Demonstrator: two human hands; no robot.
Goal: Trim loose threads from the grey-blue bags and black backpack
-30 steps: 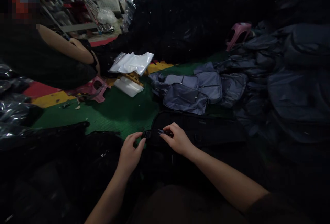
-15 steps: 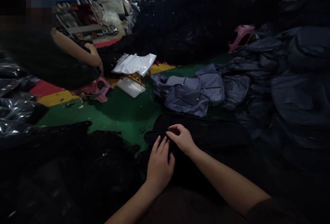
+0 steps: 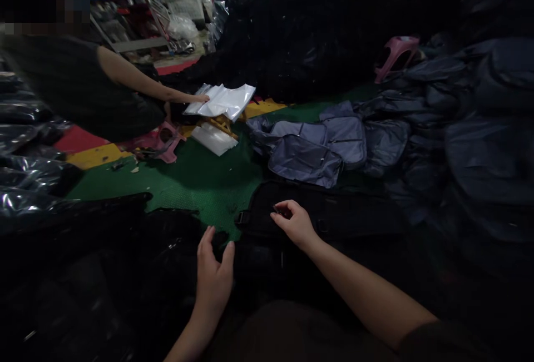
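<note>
A black bag [image 3: 354, 206] lies in front of me, with dark straps and a buckle [image 3: 242, 217] at its left end. Over the bag, my right hand [image 3: 295, 224] is closed in a pinch on a small dark thing too dim to name. My left hand [image 3: 213, 270] is held apart from it, thumb and fingers spread, with nothing in it. It hovers near the bag's left end, beside a heap of black bags [image 3: 104, 262].
Grey-blue bags [image 3: 304, 159] lie beyond the black one and pile up at the right [image 3: 492, 156]. Across the green floor [image 3: 179, 184], a co-worker's hand [image 3: 202, 98] touches white plastic bags [image 3: 229, 100]. Pink stools [image 3: 398, 53] stand farther off.
My left hand has moved left, away from my right hand and the black bag, and its fingers have spread. My right hand stays put. The co-worker's arm has reached to the white plastic bags.
</note>
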